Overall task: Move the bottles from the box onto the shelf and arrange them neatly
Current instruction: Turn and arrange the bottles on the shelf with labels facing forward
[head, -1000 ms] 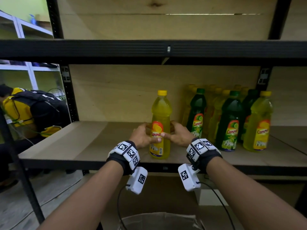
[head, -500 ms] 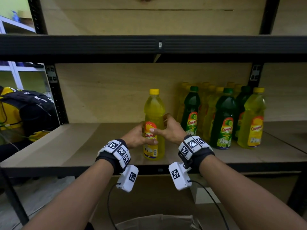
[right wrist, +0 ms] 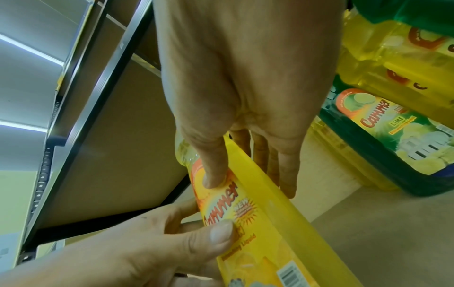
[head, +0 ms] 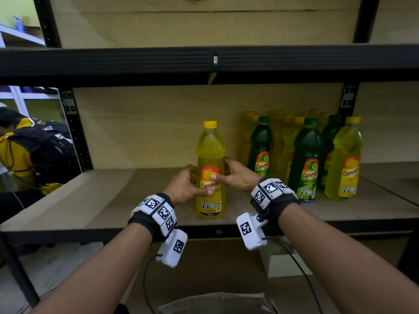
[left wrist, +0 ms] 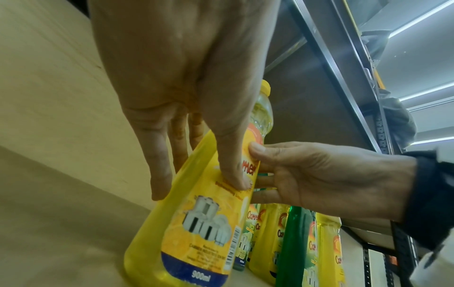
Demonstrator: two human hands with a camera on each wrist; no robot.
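A yellow bottle (head: 210, 155) with a yellow cap stands upright near the front edge of the wooden shelf (head: 95, 200). My left hand (head: 192, 185) grips it from the left, thumb on the front label and fingers behind. My right hand (head: 231, 173) grips it from the right the same way. In the left wrist view my left hand (left wrist: 196, 184) has its thumb pressed on the yellow bottle (left wrist: 196, 233), with the right hand (left wrist: 307, 174) beside it. In the right wrist view my right hand (right wrist: 250, 184) holds the yellow bottle (right wrist: 258, 233) above the left hand (right wrist: 172, 242).
Several green and yellow bottles (head: 306, 159) stand grouped at the shelf's right, a small gap from the held one. The upper shelf beam (head: 136, 62) runs overhead. An open cardboard box (head: 215, 302) sits below. A person with a backpack (head: 34, 150) is at left, beyond the black post (head: 74, 132).
Both hands stay on the yellow bottle, which stands in the same spot on the shelf. Only the head view has shifted a little.
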